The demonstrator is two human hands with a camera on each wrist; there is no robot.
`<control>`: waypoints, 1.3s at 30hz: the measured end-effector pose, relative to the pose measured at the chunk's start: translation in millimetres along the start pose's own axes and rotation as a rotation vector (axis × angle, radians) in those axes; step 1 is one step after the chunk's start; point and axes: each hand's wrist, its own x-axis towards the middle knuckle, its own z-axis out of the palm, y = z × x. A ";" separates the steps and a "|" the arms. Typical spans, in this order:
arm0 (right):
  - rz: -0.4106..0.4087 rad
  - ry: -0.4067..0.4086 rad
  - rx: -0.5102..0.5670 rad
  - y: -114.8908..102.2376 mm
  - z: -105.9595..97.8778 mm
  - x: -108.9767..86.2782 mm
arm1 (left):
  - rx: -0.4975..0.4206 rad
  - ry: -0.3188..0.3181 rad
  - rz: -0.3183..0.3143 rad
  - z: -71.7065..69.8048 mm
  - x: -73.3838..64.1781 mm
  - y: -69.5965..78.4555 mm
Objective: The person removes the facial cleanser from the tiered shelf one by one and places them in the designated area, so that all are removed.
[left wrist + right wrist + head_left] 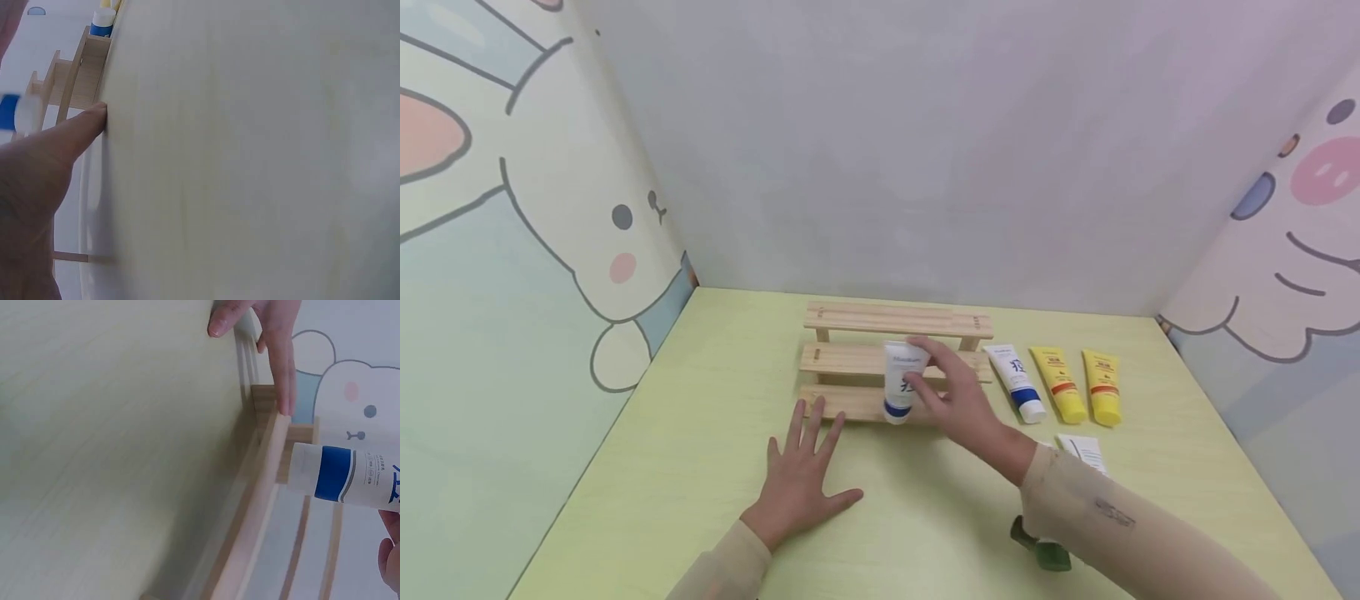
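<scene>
My right hand (962, 408) pinches a white squeeze tube (897, 371) with a blue band near its cap. It holds the tube upright, cap down, in front of the stepped wooden rack (842, 360). In the right wrist view, the tube's white cap and blue band (334, 474) show beside the rack's front slat, with a few fingertips (392, 562) at the edge. My left hand (801, 483) lies with fingers spread, its fingertips at the rack's lower left front edge. The left wrist view shows the left thumb (75, 134) stretched out near the rack.
Right of the rack lie another white-and-blue tube (1017, 382) and two yellow tubes (1058, 383). A white tube (1084, 450) and a dark green item (1052, 557) are partly hidden by the right forearm. Cartoon-printed walls (880, 167) border the pale yellow table (677, 467).
</scene>
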 end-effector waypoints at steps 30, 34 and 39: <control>0.759 -0.599 -0.276 112.7 -251.1 -126.6 | 0.005 -0.010 0.018 1.4 2.2 -1.5; 0.811 -0.638 -0.250 125.2 -246.7 -134.6 | -0.002 -0.007 0.017 1.5 2.4 -1.1; 0.860 -0.650 -0.255 141.7 -242.6 -143.9 | -0.005 -0.005 0.015 -0.1 1.9 -0.4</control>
